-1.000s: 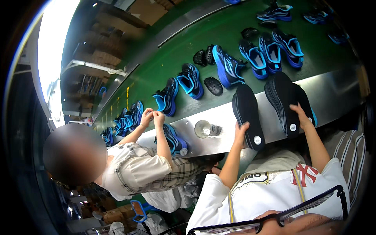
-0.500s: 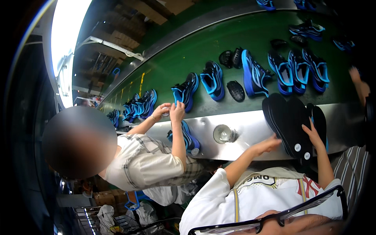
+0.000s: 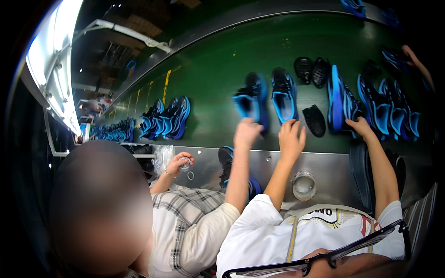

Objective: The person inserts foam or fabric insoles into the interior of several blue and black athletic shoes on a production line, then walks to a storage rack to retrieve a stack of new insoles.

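Shoes in blue and black lie along the green belt. At nine o'clock of the wearer's hands, a co-worker's hand touches a tilted blue shoe. The left hand, fingers loosely spread and holding nothing, rests below the heel of the upright blue shoe at its twelve o'clock. The right hand curls against the side-lying blue shoe at its eleven o'clock; whether it grips is unclear. This looks like reaching for a pair, and each hand would need a firm hold on a heel before lifting.

Shoes sit on the belt; insole right of them, cup in front.
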Demonstrator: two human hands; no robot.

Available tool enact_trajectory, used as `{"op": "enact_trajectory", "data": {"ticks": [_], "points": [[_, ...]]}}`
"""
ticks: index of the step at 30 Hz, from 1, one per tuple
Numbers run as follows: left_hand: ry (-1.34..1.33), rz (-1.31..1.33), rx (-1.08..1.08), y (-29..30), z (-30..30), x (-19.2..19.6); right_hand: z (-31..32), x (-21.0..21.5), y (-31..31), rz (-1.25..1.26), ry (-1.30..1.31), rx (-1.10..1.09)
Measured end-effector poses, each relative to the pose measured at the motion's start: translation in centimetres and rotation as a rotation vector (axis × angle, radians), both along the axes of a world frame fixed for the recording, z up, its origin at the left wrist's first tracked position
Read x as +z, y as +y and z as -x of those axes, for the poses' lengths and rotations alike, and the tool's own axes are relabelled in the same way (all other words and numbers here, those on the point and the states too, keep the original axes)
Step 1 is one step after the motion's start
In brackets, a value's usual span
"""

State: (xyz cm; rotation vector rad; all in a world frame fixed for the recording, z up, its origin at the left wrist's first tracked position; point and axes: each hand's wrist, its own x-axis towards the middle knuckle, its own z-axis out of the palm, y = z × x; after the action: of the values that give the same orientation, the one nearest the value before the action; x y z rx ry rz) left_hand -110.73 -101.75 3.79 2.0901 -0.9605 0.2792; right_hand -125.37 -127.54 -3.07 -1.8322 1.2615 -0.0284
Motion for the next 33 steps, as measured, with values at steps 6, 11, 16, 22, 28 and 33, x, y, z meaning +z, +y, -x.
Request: {"op": "enact_trajectory", "data": {"ticks": [6,11,16,22,28,33], "points": [[0.06,0.236,-0.015,3.1,-1.8,-0.3,-3.5,2.1,0.3,0.128,-0.111,0.227],[-0.253,-0.247,0.151,3.9,-2.6,0.8,-1.7,3.3,0.0,0.814,0.242,0.405],[-0.064,-0.809,-0.188,2.6,-7.9,-1.8,-1.1,5.9,2.7,0.838,-0.112,0.422],[-0.013,-0.904,-0.311,1.8,-12.0,-1.6,8.7,13.8,8.7,0.802,-0.077,0.425],[-0.022,-0.776,-0.411,-3.1,-5.4,-2.8,21.0,12.3,12.2,0.362,0.284,0.239],[0.242,-0.547,-0.389,-9.2,-0.4,-2.0,21.1,11.5,12.3,0.515,0.211,0.192]]}}
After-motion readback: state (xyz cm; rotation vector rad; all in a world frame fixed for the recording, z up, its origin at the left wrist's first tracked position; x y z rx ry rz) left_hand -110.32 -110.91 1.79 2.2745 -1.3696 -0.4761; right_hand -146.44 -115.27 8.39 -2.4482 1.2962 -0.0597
